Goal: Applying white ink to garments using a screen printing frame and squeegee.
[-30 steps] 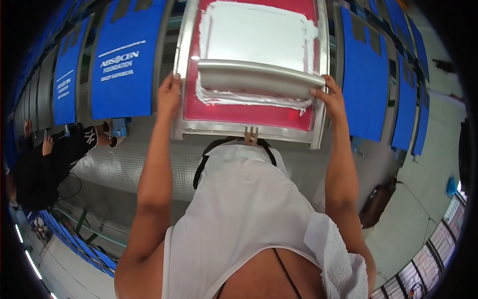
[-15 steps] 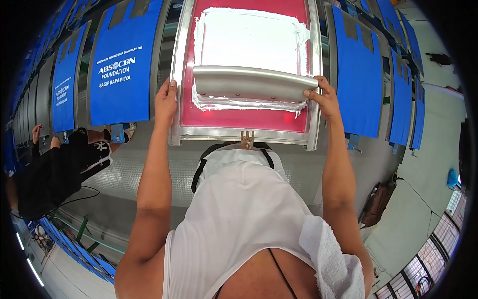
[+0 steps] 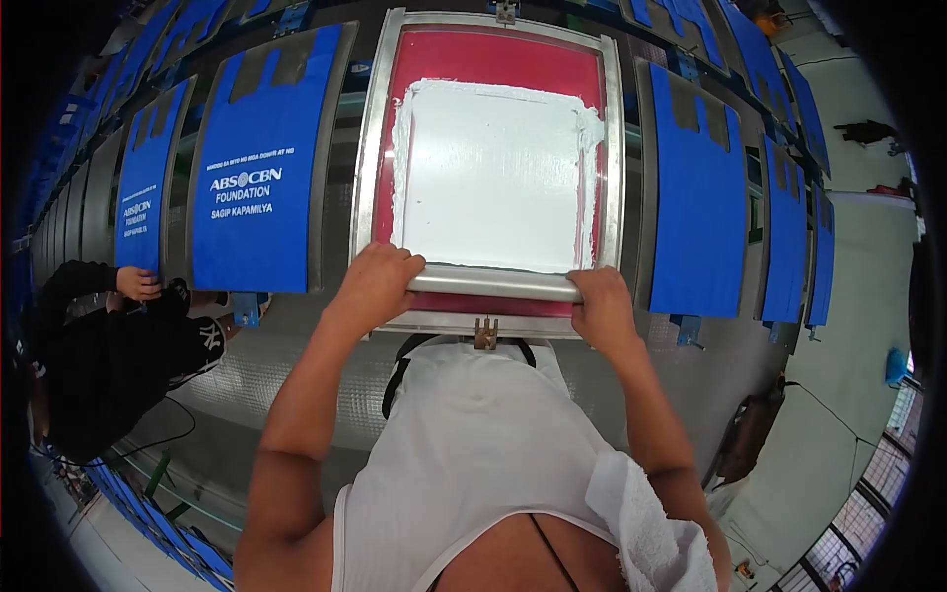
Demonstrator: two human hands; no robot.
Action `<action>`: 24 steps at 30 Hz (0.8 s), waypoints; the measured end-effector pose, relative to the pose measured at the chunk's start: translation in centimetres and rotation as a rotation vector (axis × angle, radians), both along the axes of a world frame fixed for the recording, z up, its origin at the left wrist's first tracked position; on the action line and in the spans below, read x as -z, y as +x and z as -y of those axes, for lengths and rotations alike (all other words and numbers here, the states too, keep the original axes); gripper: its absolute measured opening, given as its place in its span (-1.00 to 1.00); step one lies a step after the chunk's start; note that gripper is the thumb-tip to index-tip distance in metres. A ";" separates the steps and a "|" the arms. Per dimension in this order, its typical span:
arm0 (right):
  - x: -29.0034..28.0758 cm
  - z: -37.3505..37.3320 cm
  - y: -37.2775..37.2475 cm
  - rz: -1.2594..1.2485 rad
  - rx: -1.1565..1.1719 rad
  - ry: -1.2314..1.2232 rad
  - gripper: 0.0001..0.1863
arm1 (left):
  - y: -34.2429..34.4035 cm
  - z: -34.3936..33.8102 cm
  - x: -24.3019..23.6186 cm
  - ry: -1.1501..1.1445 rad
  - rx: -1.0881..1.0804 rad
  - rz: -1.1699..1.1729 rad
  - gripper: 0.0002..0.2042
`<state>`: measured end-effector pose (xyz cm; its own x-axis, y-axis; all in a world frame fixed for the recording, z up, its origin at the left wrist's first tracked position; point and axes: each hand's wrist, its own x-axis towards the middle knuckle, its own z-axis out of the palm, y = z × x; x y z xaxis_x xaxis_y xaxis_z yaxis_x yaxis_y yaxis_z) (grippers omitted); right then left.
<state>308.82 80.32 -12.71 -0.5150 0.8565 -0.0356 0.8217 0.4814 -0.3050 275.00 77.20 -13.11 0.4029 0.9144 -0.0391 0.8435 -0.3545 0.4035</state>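
A silver metal squeegee [image 3: 493, 284] lies across the near end of a screen-printing frame [image 3: 614, 178]. My left hand [image 3: 375, 284] is closed over its left end, with the fingers curled over the top edge. At the other end, my right hand [image 3: 604, 304] grips it in the same way. Beyond the squeegee, a broad rectangle of white ink [image 3: 493, 178] coats the pink mesh [image 3: 503, 54], with thicker ridges along its sides and far edge. The squeegee's lower edge is hidden from view.
Blue fabric pieces lie on boards to both sides: a printed one [image 3: 258, 197] at left, a plain one [image 3: 695, 207] at right. A metal bracket [image 3: 485, 333] sits at the frame's near edge. Another person [image 3: 94, 345] in black works at far left.
The squeegee has come toward me to the frame's near end. My left hand has left the frame's side and taken hold of the squeegee's left end. The right hand has shifted its grip.
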 end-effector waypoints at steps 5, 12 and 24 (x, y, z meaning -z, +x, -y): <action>-2.0 -7.1 0.2 0.029 -0.010 -0.068 -0.56 | 0.2 -6.6 -2.1 0.115 -0.061 0.049 -0.85; 3.9 -18.5 -3.2 0.025 -0.038 0.421 -0.71 | -0.3 -16.1 5.2 0.466 -0.205 0.062 -0.67; -1.4 -0.2 0.0 0.111 -0.036 -0.082 -0.56 | 2.4 2.2 1.3 0.037 -0.206 0.021 -0.67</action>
<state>308.78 80.51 -11.35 -0.5347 0.8292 -0.1630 0.8350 0.4887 -0.2529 277.37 75.01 -14.42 0.2075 0.9782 0.0022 0.8911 -0.1899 0.4121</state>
